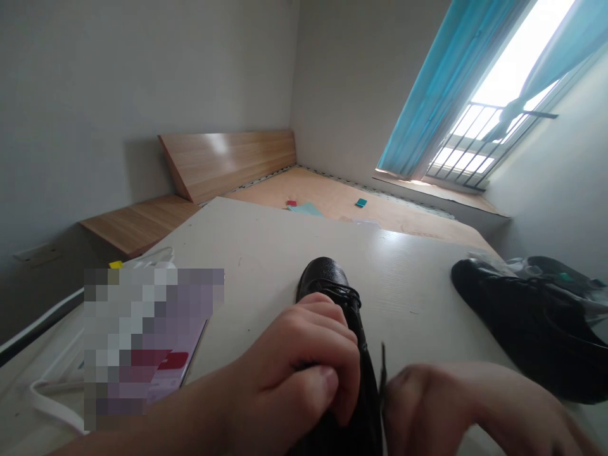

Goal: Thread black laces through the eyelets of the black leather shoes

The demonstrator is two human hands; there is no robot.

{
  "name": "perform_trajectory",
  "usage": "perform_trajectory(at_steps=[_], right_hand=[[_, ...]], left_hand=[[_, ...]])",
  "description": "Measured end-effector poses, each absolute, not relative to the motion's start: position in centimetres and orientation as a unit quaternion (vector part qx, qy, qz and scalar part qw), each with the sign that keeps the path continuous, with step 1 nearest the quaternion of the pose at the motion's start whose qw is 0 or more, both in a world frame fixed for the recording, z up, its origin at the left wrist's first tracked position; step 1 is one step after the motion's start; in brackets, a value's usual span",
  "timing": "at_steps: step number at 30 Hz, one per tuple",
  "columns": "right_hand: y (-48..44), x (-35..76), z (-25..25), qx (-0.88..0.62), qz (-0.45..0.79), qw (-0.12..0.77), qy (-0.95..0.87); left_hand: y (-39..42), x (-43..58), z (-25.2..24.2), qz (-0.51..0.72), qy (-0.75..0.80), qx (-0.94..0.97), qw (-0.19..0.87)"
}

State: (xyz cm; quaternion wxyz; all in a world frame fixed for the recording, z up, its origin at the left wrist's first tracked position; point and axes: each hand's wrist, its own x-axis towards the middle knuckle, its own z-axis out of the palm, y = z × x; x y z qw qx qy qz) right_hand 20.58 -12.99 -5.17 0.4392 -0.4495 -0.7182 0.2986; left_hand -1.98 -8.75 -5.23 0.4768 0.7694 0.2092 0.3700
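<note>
A black leather lace-up shoe [327,278] lies on the pale table [266,247], toe pointing away from me. My left hand [304,361] is wrapped around the shoe's upper, thumb pressed on its side. My right hand [456,399] is just right of the shoe, fingers pinched on a black shoelace [382,373] that sticks up between the two hands. A second black shoe [527,323] lies on the table at the right, apart from both hands.
A white cable [52,405] and a pixelated patch over a pink card sit at the table's left. Beyond the table are wooden boards [228,161], an orange floor with small coloured items, and a barred window with blue curtains [451,82].
</note>
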Motion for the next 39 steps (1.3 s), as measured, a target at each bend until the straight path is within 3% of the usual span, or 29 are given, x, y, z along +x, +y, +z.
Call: perform_trajectory(at_steps=[4, 7, 15, 22, 27, 30, 32, 34, 37, 39], right_hand=[[-10.1, 19.8, -5.3, -0.465, 0.338, 0.424, -0.700], [-7.6, 19.2, -5.8, -0.481, 0.388, 0.392, -0.681], [-6.3, 19.0, -8.0, -0.481, 0.424, 0.318, -0.698], [-7.0, 17.9, -8.3, -0.498, 0.239, 0.407, -0.727], [-7.3, 17.4, -7.9, -0.419, 0.417, 0.467, -0.658], [-7.2, 18.2, -7.4, -0.420, 0.454, 0.477, -0.624], [-7.2, 18.9, -7.1, -0.441, 0.412, 0.461, -0.650], [-7.3, 19.4, -6.8, -0.480, 0.281, 0.412, -0.721], [-7.4, 19.8, -6.4, -0.519, 0.053, 0.255, -0.814], [-7.2, 19.8, -6.2, -0.539, 0.007, 0.158, -0.827]], left_hand=[[-7.9, -1.7, -6.3, 0.467, 0.394, 0.723, 0.323], [-6.8, -1.4, -7.1, 0.450, 0.489, 0.701, 0.259], [-6.1, -1.2, -7.9, 0.385, 0.484, 0.731, 0.289], [-6.2, -1.1, -8.0, 0.412, 0.466, 0.703, 0.345], [-6.4, -1.2, -7.1, 0.456, 0.442, 0.624, 0.456], [-6.6, -1.7, -6.3, 0.507, 0.443, 0.573, 0.467], [-6.8, -2.0, -6.0, 0.507, 0.475, 0.606, 0.389], [-6.7, -2.2, -5.9, 0.438, 0.515, 0.695, 0.245], [-6.5, -2.3, -6.1, 0.251, 0.558, 0.789, 0.058], [-6.4, -2.3, -6.2, 0.145, 0.591, 0.793, 0.031]])
